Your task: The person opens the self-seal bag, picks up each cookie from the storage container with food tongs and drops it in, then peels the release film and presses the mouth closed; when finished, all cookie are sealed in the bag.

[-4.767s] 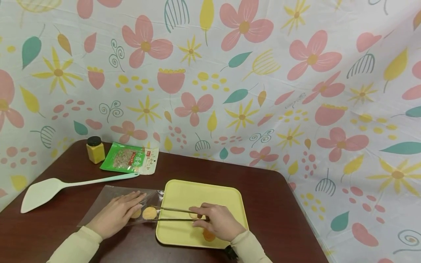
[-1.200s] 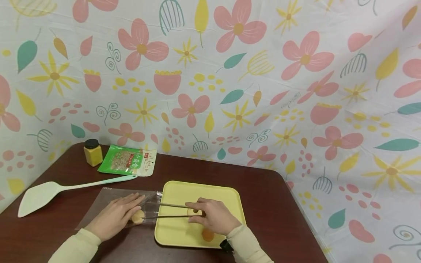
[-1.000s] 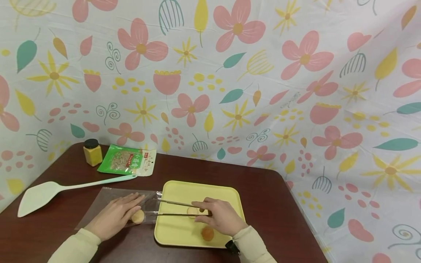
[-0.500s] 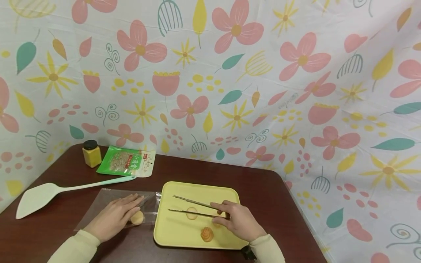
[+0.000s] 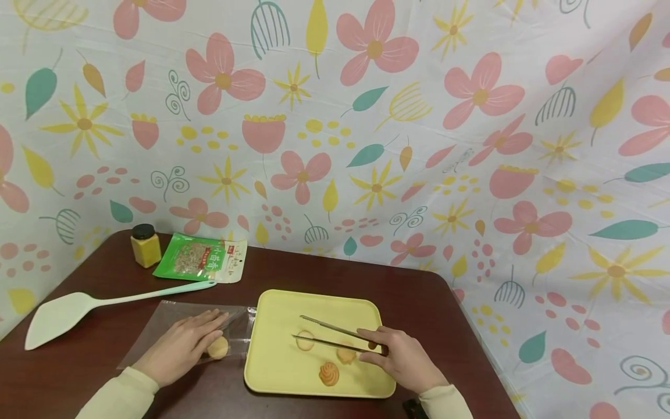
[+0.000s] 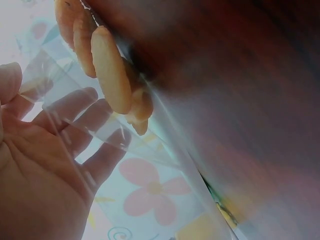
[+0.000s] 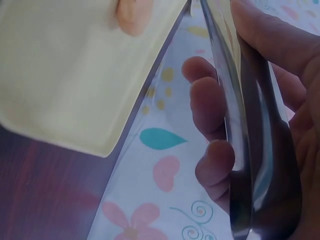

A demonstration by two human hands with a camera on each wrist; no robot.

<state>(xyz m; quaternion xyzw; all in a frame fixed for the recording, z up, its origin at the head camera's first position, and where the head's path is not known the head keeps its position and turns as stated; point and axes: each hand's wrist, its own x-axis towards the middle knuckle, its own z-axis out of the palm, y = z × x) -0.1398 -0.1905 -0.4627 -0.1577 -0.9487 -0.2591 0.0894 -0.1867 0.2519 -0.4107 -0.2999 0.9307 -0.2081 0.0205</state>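
My left hand (image 5: 183, 343) lies over a clear plastic bag (image 5: 157, 326), its fingers fairly straight. In the left wrist view, the thumb and index finger seem to pinch the film, though glare blurs this. Several cookies (image 6: 111, 70) stand inside the bag; the head view shows one cookie (image 5: 218, 348) beside the thumb, others hidden by the hand. My right hand (image 5: 403, 358) grips metal tongs (image 5: 340, 336), their arms apart and nothing between the tips. Beneath them the yellow tray (image 5: 282, 372) bears a pale round cookie (image 5: 305, 340), a part-covered cookie (image 5: 346, 353) and a swirled cookie (image 5: 329, 373).
A pale turner (image 5: 63, 314) with a long handle lies left of the bag. Farther back stand a yellow jar (image 5: 146, 249) with a black lid and a green spice packet (image 5: 196, 258). Floral cloth (image 5: 324, 221) borders the dark table (image 5: 434, 326) behind and on the right.
The tongs carried a cookie deeper into the bag and let it go. They then drew back rightward over the tray with my right hand. My left hand stayed in place.
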